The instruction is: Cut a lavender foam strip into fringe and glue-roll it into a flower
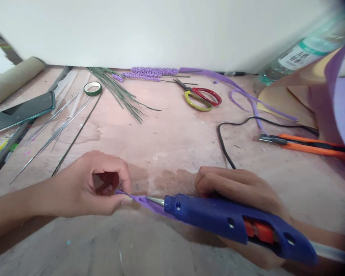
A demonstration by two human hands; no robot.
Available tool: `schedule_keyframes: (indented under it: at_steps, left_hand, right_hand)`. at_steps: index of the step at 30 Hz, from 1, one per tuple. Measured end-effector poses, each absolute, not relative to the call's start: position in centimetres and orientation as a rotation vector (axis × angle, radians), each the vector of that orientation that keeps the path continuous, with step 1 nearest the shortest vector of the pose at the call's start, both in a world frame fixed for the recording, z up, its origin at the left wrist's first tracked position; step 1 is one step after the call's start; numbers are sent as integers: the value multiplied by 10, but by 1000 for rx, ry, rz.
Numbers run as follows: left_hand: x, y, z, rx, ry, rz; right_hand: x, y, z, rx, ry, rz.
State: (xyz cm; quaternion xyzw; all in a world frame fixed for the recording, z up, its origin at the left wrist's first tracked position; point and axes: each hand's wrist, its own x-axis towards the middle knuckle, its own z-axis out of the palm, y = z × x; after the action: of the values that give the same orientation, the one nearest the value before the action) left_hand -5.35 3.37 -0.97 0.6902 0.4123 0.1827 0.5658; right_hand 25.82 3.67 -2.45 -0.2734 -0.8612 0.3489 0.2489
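Note:
Between the thumb and index finger of my left hand (94, 188) is the end of a thin purple strip (153, 206), which stretches right. My right hand (244, 188) is closed round a blue hot glue gun (207, 214), lying partly behind its body. The gun's metal nozzle points left and meets or lies just over the strip, close to my left fingertips. A clear glue stick (327, 251) sticks out of the gun's rear. Beneath the gun, the rest of the strip is hidden.
Scissors (201, 97), purple fringed stems (152, 73) and green wrapped wires (117, 90) lie along the back. Green tape (92, 89), bare wires (57, 132), a phone (23, 111) and a cardboard tube (15, 80) sit left. An orange utility knife (310, 145), black cord (222, 142) and bottle (301, 53) are right.

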Motion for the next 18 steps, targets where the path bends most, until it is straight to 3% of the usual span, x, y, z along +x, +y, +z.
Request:
schedule_keyframes:
  at_steps: [18]
  left_hand:
    - [-56,32,-16,1646,939,515]
  right_hand:
    - [260,35,-25,-787,-2341,949]
